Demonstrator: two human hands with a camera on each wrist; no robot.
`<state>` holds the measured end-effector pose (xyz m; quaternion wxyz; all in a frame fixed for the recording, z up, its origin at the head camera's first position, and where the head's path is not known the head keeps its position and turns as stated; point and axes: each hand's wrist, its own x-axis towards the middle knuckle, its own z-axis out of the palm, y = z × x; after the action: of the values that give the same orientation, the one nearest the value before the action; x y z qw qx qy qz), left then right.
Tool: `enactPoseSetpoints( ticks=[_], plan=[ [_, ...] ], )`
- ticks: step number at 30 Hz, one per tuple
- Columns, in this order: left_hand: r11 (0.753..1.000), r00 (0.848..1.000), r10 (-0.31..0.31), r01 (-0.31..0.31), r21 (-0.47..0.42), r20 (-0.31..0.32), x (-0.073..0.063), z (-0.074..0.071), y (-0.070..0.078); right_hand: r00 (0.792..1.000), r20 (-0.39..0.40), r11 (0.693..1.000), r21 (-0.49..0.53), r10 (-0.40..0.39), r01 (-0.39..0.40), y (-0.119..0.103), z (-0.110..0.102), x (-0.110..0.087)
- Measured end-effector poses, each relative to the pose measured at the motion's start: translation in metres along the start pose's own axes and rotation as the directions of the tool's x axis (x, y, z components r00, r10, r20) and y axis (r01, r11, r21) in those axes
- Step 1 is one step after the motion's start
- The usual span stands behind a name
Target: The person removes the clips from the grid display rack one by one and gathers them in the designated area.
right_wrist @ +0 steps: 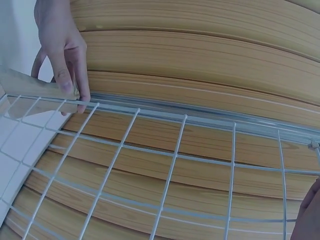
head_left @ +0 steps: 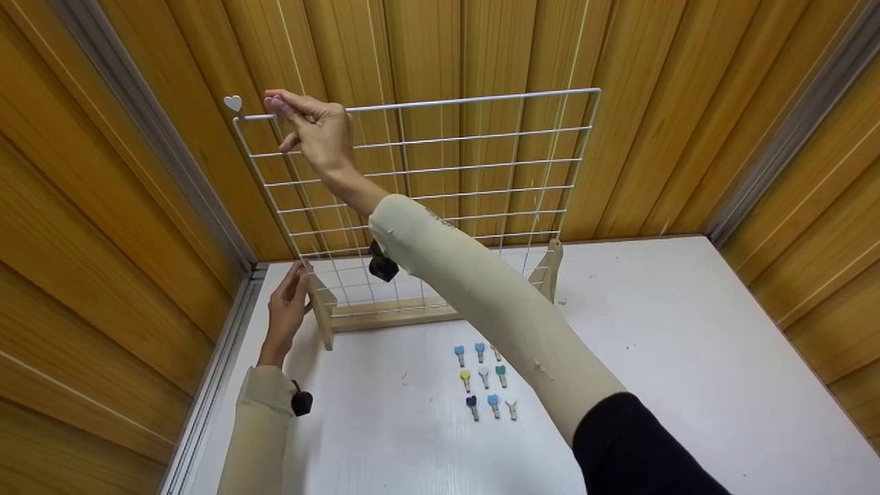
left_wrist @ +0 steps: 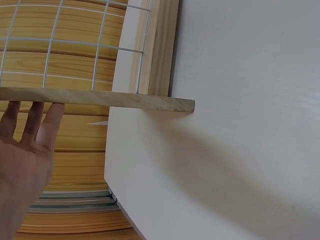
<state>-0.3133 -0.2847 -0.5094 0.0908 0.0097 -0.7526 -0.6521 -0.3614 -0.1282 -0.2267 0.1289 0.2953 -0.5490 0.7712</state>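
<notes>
A white wire grid rack [head_left: 474, 100] stands upright on wooden feet. With thumb and fingers, my left hand [head_left: 287, 302] grips the upper end of the left wooden foot [head_left: 320, 313]; the right wrist view shows the same grip on that foot [right_wrist: 30, 85]. My right hand [head_left: 323, 134] is at the grid's top left, pinching a small pink heart clip [head_left: 276, 104] at the top wire. Fingers partly cover this clip, so whether it touches the wire I cannot tell. A white heart clip [head_left: 233, 103] sits on the top left corner.
Several small heart clips, among them a yellow one [head_left: 465, 377] and a green one [head_left: 500, 372], lie in rows on the white table [head_left: 385, 426]. My right forearm partly covers them. Wood-patterned walls [head_left: 660, 124] with metal corner rails surround the table.
</notes>
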Motion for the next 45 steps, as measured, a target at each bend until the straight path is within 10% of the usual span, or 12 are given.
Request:
enactPoseSetpoints(
  ticks=[15,45],
  plan=[
    [0.998,0.999,-0.035,0.035,0.046,-0.005,0.001,-0.003,0.0,0.972,0.005,0.965,0.119,0.234,-0.233,-0.023,-0.017,-0.002],
    [0.999,1.0,-0.02,0.02,0.031,-0.019,0.012,-0.002,0.009,0.999,-0.05,1.0,-0.012,0.02,-0.02,-0.034,-0.103,-0.037]
  ],
)
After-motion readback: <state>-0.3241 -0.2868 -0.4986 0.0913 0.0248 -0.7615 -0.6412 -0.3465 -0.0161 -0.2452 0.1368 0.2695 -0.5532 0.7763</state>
